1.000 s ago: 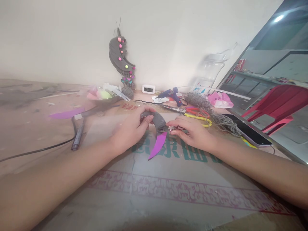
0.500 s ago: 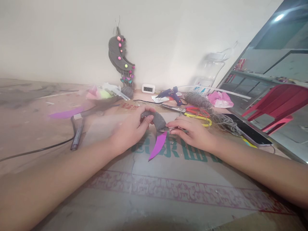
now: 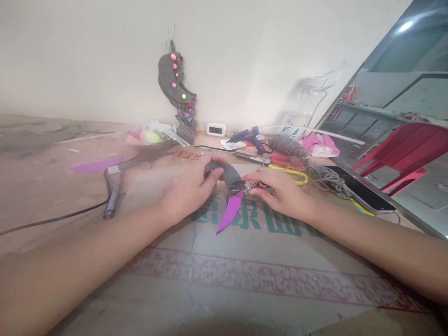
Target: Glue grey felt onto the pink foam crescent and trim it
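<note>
Left hand (image 3: 194,187) grips half-wrapped crescent (image 3: 231,179), centre of frame; right hand (image 3: 278,189) pinches small shiny item (image 3: 250,185) at crescent's edge, can't tell what. I judge wrapping underway; next turn calls for steady tension.

Hazy light, lamp (image 3: 406,26) glaring upper right, tabletop (image 3: 42,186) blurred at left, edges stretched

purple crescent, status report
Left hand gripping grey wrap on purple crescent. Right hand pinching small item by wrap's edge. Purple tip bare. Yellow handle beyond, not blocking.
</note>
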`<state>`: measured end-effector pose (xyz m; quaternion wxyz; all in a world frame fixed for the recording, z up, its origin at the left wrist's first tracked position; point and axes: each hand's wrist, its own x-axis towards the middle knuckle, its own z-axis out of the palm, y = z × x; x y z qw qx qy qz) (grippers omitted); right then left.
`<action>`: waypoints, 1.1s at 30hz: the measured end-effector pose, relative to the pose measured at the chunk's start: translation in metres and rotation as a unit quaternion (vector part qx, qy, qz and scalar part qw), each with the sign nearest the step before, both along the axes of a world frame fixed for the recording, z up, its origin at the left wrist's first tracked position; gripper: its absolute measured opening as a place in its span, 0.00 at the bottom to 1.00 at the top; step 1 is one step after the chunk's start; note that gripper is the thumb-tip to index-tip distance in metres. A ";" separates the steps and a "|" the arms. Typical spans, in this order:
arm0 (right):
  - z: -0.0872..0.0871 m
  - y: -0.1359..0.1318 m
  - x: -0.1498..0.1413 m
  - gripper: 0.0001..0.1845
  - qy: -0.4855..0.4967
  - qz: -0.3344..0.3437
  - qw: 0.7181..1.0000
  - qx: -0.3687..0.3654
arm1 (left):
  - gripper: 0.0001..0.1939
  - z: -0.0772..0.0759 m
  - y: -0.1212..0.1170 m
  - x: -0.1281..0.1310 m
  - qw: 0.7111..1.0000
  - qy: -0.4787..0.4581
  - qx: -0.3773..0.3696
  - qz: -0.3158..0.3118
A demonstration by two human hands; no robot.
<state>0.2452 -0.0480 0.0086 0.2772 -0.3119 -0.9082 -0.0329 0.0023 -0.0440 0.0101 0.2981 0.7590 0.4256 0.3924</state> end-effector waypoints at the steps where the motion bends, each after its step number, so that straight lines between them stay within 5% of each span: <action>1: 0.001 0.000 -0.001 0.13 -0.004 0.008 1.000 0.009 | 0.12 0.000 0.000 0.000 1.000 0.000 -0.003 -0.002; 28: 0.003 -0.005 -0.006 0.11 -0.055 0.039 0.995 0.067 | 0.12 0.000 0.000 0.001 0.998 0.028 0.058 -0.016; 33: 0.001 -0.004 -0.001 0.12 -0.007 -0.010 0.999 0.049 | 0.13 0.001 -0.002 0.001 0.999 0.023 0.036 -0.013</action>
